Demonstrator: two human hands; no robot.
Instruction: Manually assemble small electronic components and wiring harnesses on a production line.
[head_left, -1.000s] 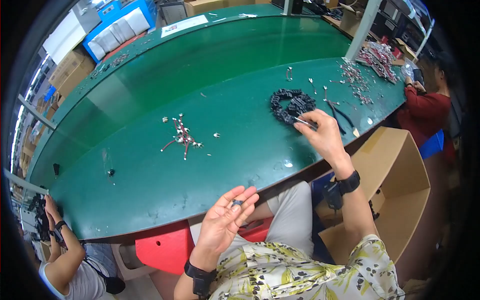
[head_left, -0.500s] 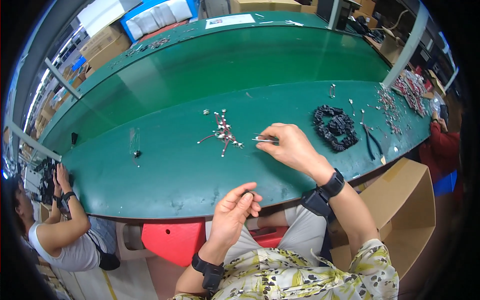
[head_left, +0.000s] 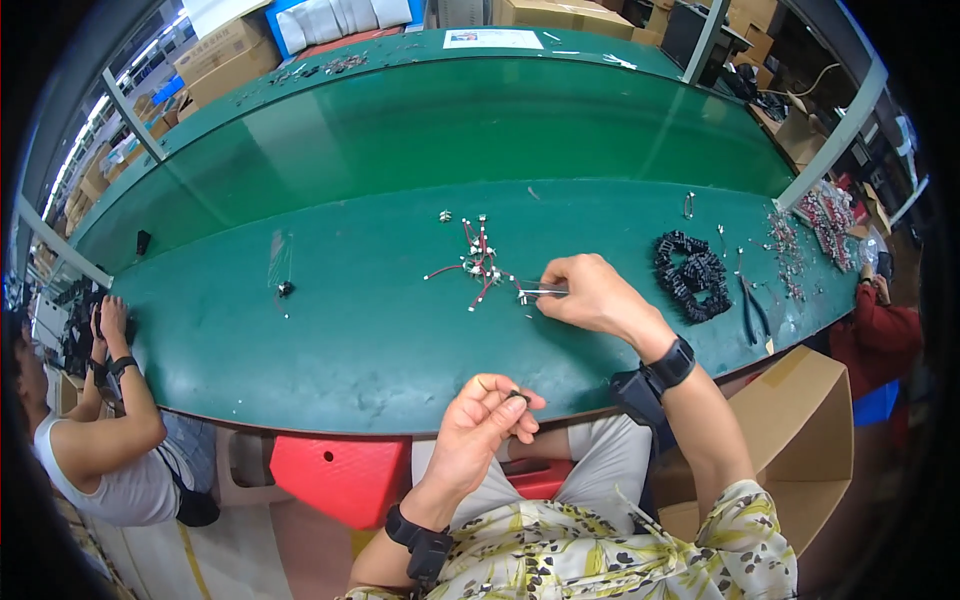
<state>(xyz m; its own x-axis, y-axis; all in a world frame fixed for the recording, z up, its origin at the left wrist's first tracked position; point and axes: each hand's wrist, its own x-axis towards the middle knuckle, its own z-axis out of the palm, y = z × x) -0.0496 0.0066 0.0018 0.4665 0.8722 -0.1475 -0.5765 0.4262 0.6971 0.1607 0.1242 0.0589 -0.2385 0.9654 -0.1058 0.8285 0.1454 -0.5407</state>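
My left hand [head_left: 472,428], just over the table's front edge, is closed with a small black part [head_left: 519,397] pinched between thumb and fingertips. Farther forward, my right hand [head_left: 597,297] grips metal tweezers [head_left: 548,291], their tips pointing left. Those tips are at a small white connector [head_left: 523,296] at the right side of a loose pile of short red wires [head_left: 480,268] with white ends. Whether the tips have closed on the connector I cannot tell. One more small white piece [head_left: 445,216] lies behind the pile.
Right of my hand on the green table [head_left: 350,350] lie a coiled black strip of parts [head_left: 672,272], pliers [head_left: 752,312] and a scatter of wires [head_left: 786,245]. A small black part [head_left: 286,289] sits at left. A cardboard box [head_left: 800,425] stands lower right. People work at both ends.
My right hand has brought the tweezers' tips from beside the pile onto a white connector at its edge. The left hand still pinches the black part. The whole view has shifted slightly.
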